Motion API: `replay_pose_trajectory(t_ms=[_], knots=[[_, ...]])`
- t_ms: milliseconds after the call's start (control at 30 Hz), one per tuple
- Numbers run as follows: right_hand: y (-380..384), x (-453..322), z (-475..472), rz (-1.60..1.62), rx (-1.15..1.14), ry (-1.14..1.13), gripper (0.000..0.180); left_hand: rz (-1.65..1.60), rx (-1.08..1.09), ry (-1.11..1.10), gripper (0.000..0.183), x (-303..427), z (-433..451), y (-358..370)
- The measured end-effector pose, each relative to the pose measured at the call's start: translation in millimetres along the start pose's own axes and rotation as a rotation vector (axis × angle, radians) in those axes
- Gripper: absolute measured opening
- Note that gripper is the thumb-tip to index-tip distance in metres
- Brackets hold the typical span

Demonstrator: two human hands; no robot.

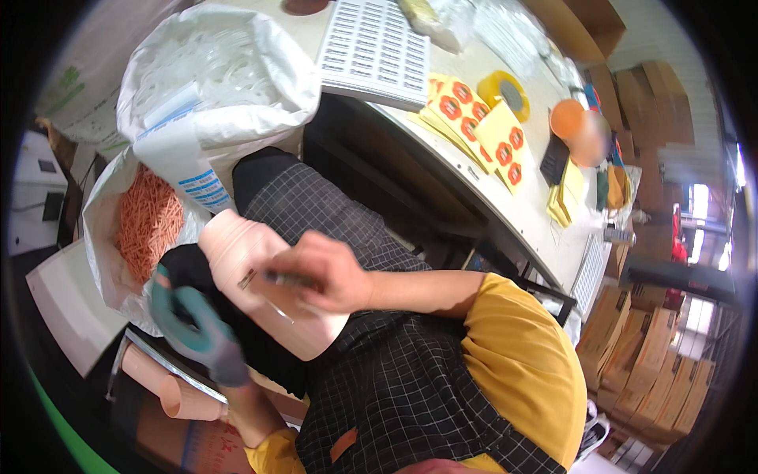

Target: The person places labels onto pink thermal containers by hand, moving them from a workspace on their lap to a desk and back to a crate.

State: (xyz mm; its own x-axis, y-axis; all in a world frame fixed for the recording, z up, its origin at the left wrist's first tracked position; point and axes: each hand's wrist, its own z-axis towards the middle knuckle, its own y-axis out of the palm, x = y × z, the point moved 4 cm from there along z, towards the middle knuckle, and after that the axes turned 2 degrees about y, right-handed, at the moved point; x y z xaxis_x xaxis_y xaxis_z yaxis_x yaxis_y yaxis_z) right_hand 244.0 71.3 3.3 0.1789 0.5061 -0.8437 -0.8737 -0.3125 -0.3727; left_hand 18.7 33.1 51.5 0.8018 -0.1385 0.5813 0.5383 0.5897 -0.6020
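Note:
A pale pink plastic jar-like container [237, 255] lies tilted across my lap, with a small dark printed mark on its side. My right hand [331, 272], bare and blurred, is over the container's side, its fingers closed around a small dark slim object [290, 278] whose kind is unclear. My left hand [201, 326] wears a teal-and-grey coated work glove. It is beside the container, fingers apart, and nothing shows between them. Just beyond it stands a white bag of salmon-coloured thin strips [148, 225].
A white sack of clear plastic rings [219, 77] stands ahead. On the table [533, 237] lie label sheets [373, 53], yellow sticker sheets [474, 124] and a tape roll [503, 95]. Peach-coloured cups [189, 400] lie at lower left; cartons [639, 361] are stacked at right.

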Motion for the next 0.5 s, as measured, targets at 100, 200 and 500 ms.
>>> replay_pose_trajectory(t_ms=[100, 200, 500], knots=[[21.9, -40.7, 5.5, 0.035, -0.085, -0.199, 0.044, -0.483, -0.459, -0.611, 0.033, -90.1, 21.2, 14.7], [1.5, -45.0, 1.9, 0.1, -0.047, -0.257, 0.037, -0.677, -0.54, -0.576, 0.026, -75.7, 22.6, 18.8], [-286.1, 57.0, -103.0, -0.962, 0.627, 0.552, 0.053, -0.354, -0.402, -0.228, 0.041, -129.8, -19.5, 63.4]])
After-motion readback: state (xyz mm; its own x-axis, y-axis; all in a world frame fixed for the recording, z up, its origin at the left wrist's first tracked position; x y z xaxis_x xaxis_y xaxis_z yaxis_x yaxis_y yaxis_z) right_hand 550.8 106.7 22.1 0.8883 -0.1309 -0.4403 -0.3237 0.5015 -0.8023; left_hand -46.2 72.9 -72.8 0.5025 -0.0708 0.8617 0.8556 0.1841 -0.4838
